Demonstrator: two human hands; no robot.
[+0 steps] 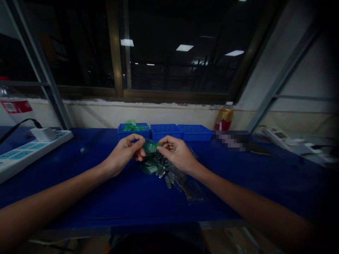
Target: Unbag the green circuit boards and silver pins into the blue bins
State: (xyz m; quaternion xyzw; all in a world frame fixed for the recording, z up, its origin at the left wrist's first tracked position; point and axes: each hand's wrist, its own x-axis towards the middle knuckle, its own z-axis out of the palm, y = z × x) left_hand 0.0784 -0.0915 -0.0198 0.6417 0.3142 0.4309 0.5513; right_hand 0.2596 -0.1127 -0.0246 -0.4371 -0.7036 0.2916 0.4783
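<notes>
Between my two hands a small green translucent plastic bag is held up over the table. My left hand pinches its left edge, thumb against fingers. At the opposite edge my right hand is closed on the same bag. Pale pieces show faintly through the plastic; their kind is too dim to tell. Just below lies a pile of small grey metallic parts mixed with green bags. A clear plastic bag with thin sticks or strips inside lies at the pile's near right.
Behind my hands stand three blue bins in a row; the left bin contains green bags. Power strips lie on the blue table at left and right. A bottle stands far left, a red-and-gold container back right.
</notes>
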